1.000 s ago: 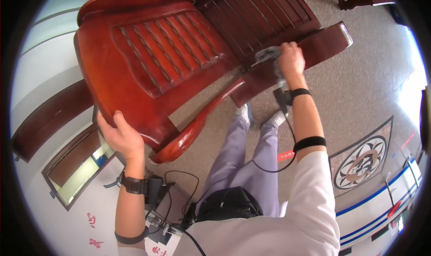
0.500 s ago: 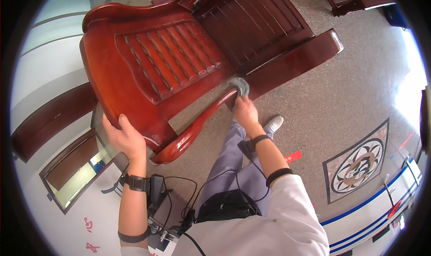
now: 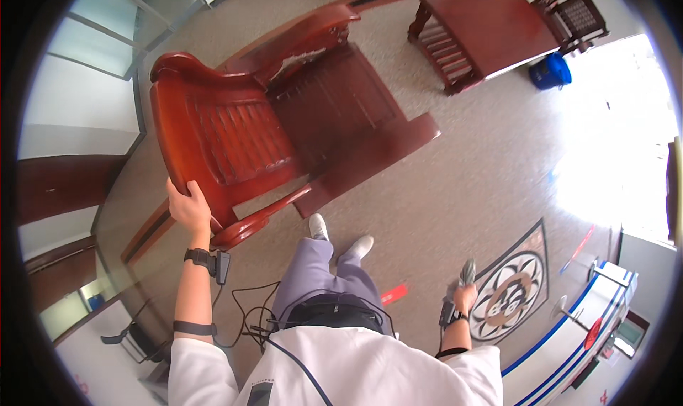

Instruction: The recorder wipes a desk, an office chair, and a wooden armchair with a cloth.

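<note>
A large polished red-brown wooden armchair [image 3: 238,139] with a slatted back stands ahead and to the left. My left hand [image 3: 189,207] holds the near edge of its backrest, fingers curled over the wood. The chair's near armrest [image 3: 252,224] slopes just right of that hand. Out to my right, well away from the chair, my right hand [image 3: 465,299] is closed around a grey cloth [image 3: 467,271]. The cloth hangs in the air above the floor, bunched up past my fingers.
Farther off stand a wooden table [image 3: 491,32], a dark chair [image 3: 578,20] and a blue bucket [image 3: 550,71]. A patterned medallion [image 3: 514,296] lies in the floor at right, beside a white counter with blue stripes [image 3: 562,345]. Black cables [image 3: 249,313] hang near my waist.
My right hand has swung from the chair's armrest out to the right, carrying the grey cloth. My left hand stays on the backrest. The view has shifted, showing more of the room.
</note>
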Tool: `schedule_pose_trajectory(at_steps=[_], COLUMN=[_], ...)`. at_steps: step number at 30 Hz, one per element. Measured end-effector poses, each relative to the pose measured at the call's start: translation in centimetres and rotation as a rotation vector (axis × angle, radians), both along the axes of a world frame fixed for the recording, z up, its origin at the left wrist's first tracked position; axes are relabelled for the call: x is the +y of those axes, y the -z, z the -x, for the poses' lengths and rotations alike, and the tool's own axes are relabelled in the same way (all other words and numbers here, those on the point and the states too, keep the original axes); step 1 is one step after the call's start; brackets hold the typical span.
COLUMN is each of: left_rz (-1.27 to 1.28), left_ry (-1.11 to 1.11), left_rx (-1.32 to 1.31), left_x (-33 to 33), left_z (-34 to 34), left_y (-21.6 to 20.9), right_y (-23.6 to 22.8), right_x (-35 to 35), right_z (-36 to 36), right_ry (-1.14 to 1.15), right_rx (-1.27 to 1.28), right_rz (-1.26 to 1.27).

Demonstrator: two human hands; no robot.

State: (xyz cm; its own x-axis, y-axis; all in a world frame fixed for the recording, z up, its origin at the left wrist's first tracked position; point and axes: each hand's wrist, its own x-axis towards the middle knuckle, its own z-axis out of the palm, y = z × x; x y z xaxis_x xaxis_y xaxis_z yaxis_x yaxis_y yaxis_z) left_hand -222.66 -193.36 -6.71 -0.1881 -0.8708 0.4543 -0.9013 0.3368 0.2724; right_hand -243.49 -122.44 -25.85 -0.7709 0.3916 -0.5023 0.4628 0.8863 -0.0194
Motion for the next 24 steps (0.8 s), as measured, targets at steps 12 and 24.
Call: schedule_pose_trajectory(at_steps=[12,24], left_rz=[-0.100,-0.233], left_ry=[-0.007,-0.063], left_rx=[0.071,0.047], left_x=[0.1,0.6], left_z=[1.2,0.2], left_y=[2.0,1.6], right_y=[-4.9,11.0], right_x=[-16.4,-35.4], right_z=[16.9,26.0], right_ry=[0.065,-0.505], right_rx=[0.074,0.270], right_rz=[0.954,0.517])
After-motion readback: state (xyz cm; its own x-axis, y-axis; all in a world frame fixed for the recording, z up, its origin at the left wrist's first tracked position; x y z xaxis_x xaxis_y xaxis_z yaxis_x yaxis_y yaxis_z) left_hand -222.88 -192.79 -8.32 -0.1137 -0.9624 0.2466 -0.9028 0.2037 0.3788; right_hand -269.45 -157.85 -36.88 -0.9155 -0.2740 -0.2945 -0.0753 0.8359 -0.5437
